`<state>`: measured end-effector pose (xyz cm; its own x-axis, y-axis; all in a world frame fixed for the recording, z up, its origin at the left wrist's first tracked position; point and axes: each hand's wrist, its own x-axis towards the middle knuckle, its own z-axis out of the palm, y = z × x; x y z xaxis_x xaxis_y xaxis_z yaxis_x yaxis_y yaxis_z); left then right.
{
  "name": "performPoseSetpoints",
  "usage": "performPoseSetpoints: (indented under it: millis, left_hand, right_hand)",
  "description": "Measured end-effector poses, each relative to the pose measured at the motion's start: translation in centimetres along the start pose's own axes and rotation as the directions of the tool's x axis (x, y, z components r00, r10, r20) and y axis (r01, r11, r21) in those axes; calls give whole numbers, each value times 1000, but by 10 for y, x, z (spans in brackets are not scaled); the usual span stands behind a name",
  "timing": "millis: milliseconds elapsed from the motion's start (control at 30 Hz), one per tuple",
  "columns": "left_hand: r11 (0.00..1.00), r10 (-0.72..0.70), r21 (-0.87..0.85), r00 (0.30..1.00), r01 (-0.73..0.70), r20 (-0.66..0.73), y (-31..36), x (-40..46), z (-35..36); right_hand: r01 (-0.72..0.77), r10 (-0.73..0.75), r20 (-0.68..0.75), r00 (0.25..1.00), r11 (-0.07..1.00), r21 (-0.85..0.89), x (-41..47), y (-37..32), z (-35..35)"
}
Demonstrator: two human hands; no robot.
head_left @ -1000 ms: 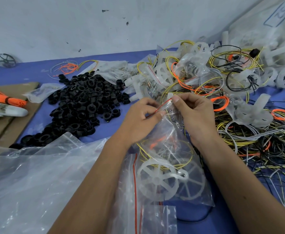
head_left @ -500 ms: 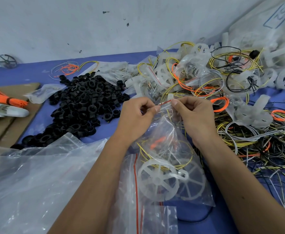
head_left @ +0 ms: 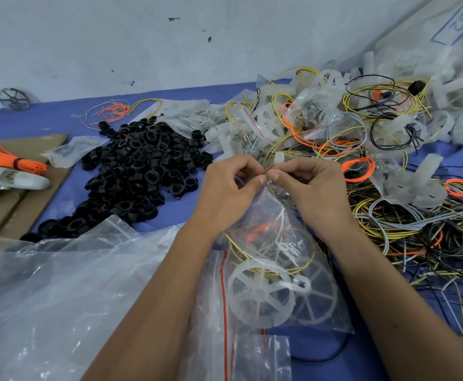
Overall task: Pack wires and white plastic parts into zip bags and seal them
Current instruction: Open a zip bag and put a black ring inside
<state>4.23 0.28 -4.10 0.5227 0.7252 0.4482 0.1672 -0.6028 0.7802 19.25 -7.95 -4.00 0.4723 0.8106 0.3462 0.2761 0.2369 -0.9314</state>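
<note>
A clear zip bag (head_left: 277, 221) with a red seal strip stands in front of me on the blue table. Inside it lie two white plastic spoked wheels (head_left: 263, 292) and coils of yellow and orange wire (head_left: 255, 232). My left hand (head_left: 226, 192) and my right hand (head_left: 314, 189) both pinch the bag's red top strip, thumbs and forefingers nearly meeting in the middle. More empty zip bags (head_left: 238, 353) lie under it near the front edge.
A heap of black plastic rings (head_left: 142, 166) lies to the left. Tangled wires (head_left: 417, 232) and white parts (head_left: 406, 185) crowd the right side. A large clear plastic sheet (head_left: 60, 298) covers the front left. An orange wire bundle (head_left: 7, 159) and cardboard (head_left: 18, 204) sit at far left.
Both hands have drawn closer along the bag's red top strip, so their fingertips now almost touch. The bag and its contents stay where they were.
</note>
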Motion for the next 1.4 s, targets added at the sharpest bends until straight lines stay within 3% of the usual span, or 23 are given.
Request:
performPoseSetpoints:
  millis: [533, 1100, 1400]
  left_hand:
    - [1000, 24, -14, 999, -23, 30, -1, 1, 2]
    - [998, -25, -64, 999, 27, 25, -2, 1, 3]
    - [995, -45, -88, 999, 46, 10, -6, 1, 3]
  right_hand:
    - [-74, 72, 30, 997, 994, 85, -1, -2, 0]
    - [-23, 22, 36, 999, 999, 23, -3, -3, 0]
    - [-34, 34, -6, 999, 997, 76, -2, -1, 2]
